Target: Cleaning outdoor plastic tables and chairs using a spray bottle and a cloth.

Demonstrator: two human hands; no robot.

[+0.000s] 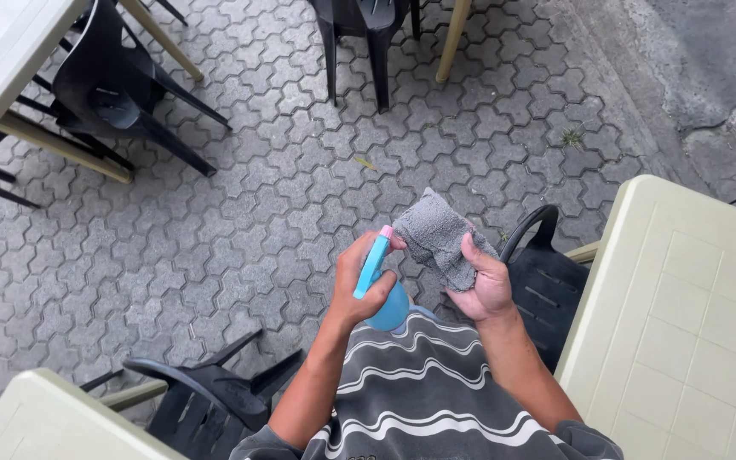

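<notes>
Nearest to us we see a grey shirt point(423, 383) with wavy white stripes; both forearms rise from it toward the middle of the view. Our left hand point(364, 285) is wrapped around a blue spray bottle point(382, 290), fingers closed on its neck and trigger; the bottle's pink nozzle tip point(386, 231) points right and sits just beside the cloth. Our right hand point(483, 281) is closed on a grey cloth point(438, 237), thumb pressed over it, the cloth bunched and standing up from the palm; the two hands are near each other, held above the ground in front of the chest. At the near left stands a cream plastic table point(44, 422) with a black plastic chair point(206, 396) beside it; at the right a second cream table point(683, 324) with another black chair point(547, 281) tucked just behind the right hand. Below lies grey interlocking paving point(240, 213); farther off, at the far left, a third table point(2, 60) and more black chairs point(121, 85).
</notes>
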